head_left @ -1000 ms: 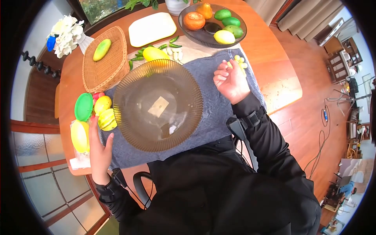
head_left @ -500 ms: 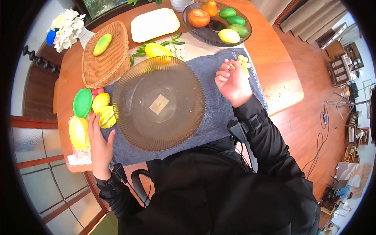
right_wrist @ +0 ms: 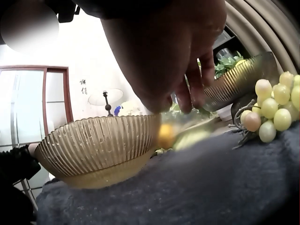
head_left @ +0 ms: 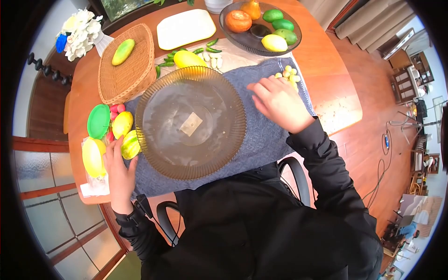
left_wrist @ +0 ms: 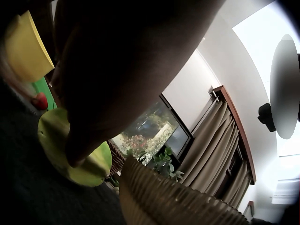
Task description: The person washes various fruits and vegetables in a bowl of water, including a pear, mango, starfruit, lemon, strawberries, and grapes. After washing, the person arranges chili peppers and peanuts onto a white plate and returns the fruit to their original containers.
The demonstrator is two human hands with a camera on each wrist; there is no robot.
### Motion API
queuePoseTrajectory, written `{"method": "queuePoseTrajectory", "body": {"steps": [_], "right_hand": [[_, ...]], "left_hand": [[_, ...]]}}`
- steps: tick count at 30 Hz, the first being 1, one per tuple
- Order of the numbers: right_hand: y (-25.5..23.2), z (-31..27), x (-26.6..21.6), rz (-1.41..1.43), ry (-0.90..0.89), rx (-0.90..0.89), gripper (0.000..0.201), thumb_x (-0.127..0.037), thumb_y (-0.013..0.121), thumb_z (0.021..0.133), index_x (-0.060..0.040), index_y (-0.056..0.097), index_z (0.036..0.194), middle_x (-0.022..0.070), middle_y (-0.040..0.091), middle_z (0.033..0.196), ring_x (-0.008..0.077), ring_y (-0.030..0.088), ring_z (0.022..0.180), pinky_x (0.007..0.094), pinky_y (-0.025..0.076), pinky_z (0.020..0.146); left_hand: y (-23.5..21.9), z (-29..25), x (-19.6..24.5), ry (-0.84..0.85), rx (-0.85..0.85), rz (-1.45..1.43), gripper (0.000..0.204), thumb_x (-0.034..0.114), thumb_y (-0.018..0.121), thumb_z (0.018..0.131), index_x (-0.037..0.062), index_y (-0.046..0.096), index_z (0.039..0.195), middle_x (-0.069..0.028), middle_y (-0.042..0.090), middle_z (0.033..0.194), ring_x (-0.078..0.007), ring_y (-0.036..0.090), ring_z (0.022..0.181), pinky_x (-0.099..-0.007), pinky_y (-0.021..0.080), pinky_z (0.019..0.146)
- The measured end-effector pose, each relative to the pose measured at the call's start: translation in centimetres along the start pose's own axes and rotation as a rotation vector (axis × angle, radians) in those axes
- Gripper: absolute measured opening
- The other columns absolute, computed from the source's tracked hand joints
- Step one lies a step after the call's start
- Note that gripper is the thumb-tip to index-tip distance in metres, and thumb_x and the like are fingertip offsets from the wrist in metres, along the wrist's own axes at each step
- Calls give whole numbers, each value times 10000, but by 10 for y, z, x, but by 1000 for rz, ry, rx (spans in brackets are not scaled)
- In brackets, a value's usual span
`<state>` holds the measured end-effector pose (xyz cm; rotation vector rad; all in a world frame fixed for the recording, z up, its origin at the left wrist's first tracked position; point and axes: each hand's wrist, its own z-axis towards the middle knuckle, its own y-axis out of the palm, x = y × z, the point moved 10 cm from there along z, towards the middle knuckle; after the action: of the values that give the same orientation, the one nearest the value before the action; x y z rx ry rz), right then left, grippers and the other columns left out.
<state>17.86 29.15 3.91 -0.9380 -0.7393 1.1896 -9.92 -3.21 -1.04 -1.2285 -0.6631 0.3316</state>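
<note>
On the left of the towel, my left hand (head_left: 120, 175) has fingers and thumb around a yellow-green ridged fruit (head_left: 130, 145). In the left wrist view the thumb lies across the fruit's surface (left_wrist: 51, 136). My right hand (head_left: 285, 103) is back-up over the right side of the towel, holding nothing, its fingers reaching loosely leftward. Just beyond it, a bunch of green grapes (head_left: 293, 77) rests on the towel; in the right wrist view the grapes (right_wrist: 269, 108) sit to the right of the fingers. Between the hands stands a large ribbed glass bowl (head_left: 219, 149).
Beside the left hand are a yellow fruit (head_left: 122, 122), red pieces (head_left: 116, 110), a green dish (head_left: 98, 121) and a yellow dish (head_left: 94, 157). Farther back stand a wicker basket (head_left: 109, 84), a white tray (head_left: 185, 30) and a dark fruit bowl (head_left: 240, 41). Chili peppers (head_left: 169, 63) lie behind the bowl.
My right hand has turned from palm-up to back-up and come away from the grapes, which stay on the towel. Near my left hand, the ridged fruit has turned and shifted slightly toward me.
</note>
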Motion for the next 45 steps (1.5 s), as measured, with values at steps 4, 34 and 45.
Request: {"method": "queuePoseTrajectory", "body": {"steps": [4,34,45], "right_hand": [[12,-6,-8,52,-78,-140,262,-148,788,919,-87,701,1159,77,656,1021,284,675,1029,425,530,922],[26,-47,9,660,448,-1201,466,-434,517,1193,-16,680,1068,66,613,614,169,601,478,350,505,532],[27,-23,52,1691,849,-150,377,-407,405,1227,-92,606,1178,-41,482,662,54,371,517,227,285,489]], "left_hand": [[-1,-1,4,34,-9,32,708,33,864,857,101,597,1510,-148,593,1481,-402,538,1369,-504,415,1191],[-21,-15,3,-70,47,-115,611,121,854,907,39,597,1455,-221,670,1311,-436,636,1231,-526,492,1063],[-26,-24,-3,-173,85,-236,595,145,792,975,-43,573,1495,-249,695,1199,-415,671,1131,-498,534,1007]]}}
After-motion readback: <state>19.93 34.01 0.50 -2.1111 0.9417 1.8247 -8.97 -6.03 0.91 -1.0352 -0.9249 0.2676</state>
